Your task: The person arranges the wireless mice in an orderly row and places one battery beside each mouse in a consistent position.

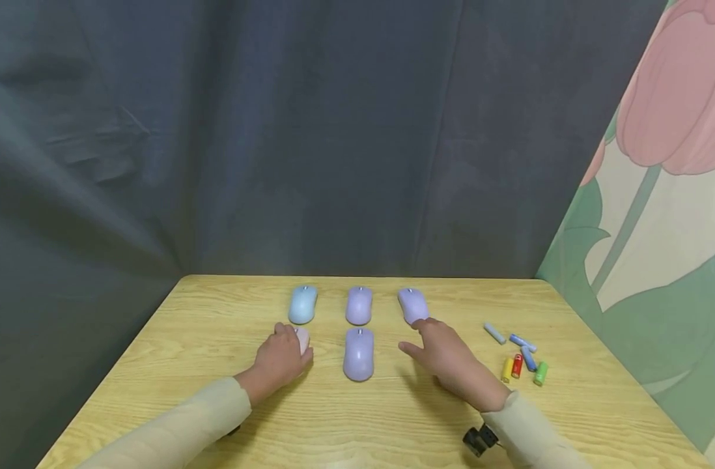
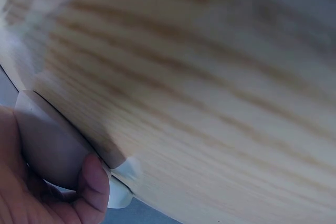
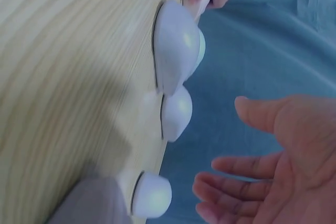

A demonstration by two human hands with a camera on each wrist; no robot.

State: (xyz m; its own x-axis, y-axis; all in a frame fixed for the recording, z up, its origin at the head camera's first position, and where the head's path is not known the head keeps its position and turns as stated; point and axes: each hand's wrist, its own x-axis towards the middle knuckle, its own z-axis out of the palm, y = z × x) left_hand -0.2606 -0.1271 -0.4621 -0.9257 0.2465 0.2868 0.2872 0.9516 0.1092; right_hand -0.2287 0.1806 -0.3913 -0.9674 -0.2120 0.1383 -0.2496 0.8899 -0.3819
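Observation:
My left hand (image 1: 278,358) grips a pale pinkish computer mouse (image 1: 303,338) at the front left, mostly covered by the fingers. In the left wrist view the thumb and fingers curl against the sides of this mouse (image 2: 50,135), which sits at the wood surface. My right hand (image 1: 449,359) hovers with parted fingers, its fingertips overlapping the near end of the right-hand purple mouse (image 1: 413,304) in the head view. The right wrist view shows nothing between the thumb and fingers of that hand (image 3: 299,156). Another purple mouse (image 1: 359,355) lies between the hands.
Behind stand a light blue mouse (image 1: 303,305) and a purple mouse (image 1: 359,306). Several small batteries, among them a yellow one (image 1: 506,370) and a green one (image 1: 541,373), lie on the wooden table (image 1: 176,352) at right. A dark curtain (image 1: 334,143) hangs behind the table.

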